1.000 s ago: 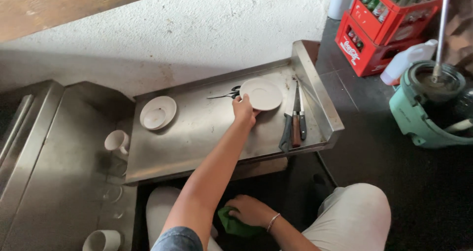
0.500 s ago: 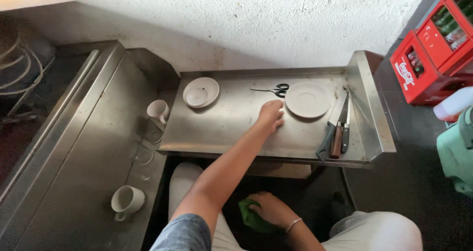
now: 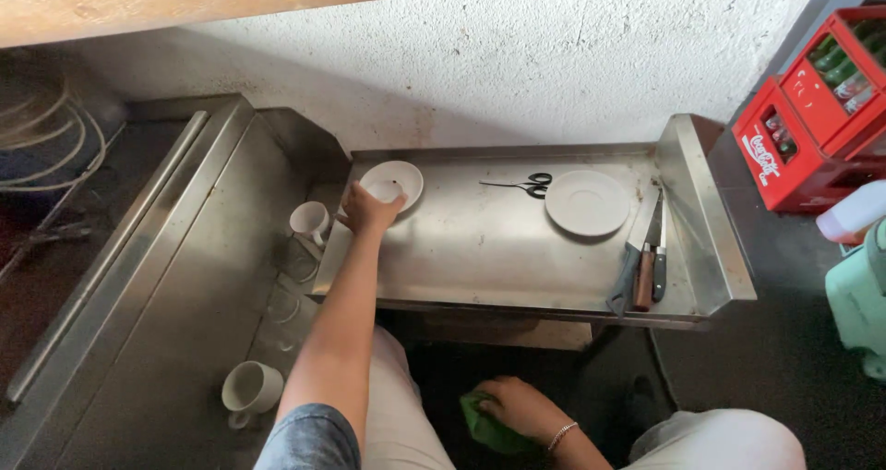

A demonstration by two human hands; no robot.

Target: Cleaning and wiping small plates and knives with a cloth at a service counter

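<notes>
Green cloth (image 3: 489, 426) half-hidden under the right hand (image 3: 517, 407) gripping it; left hand (image 3: 367, 210) fingers grasp the saucer (image 3: 391, 183).

At the far right we see two red crates (image 3: 812, 110) stacked against the wall, green bottles (image 3: 835, 59) inside, a white label (image 3: 762, 153) on the lower one's side.

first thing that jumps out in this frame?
The left hand, stretched across the steel tray, gripping the rim of a small white saucer at its left end. Below the tray, the right hand presses on a green cloth. At far right, bright red bottle crates stand against the wall.
</notes>
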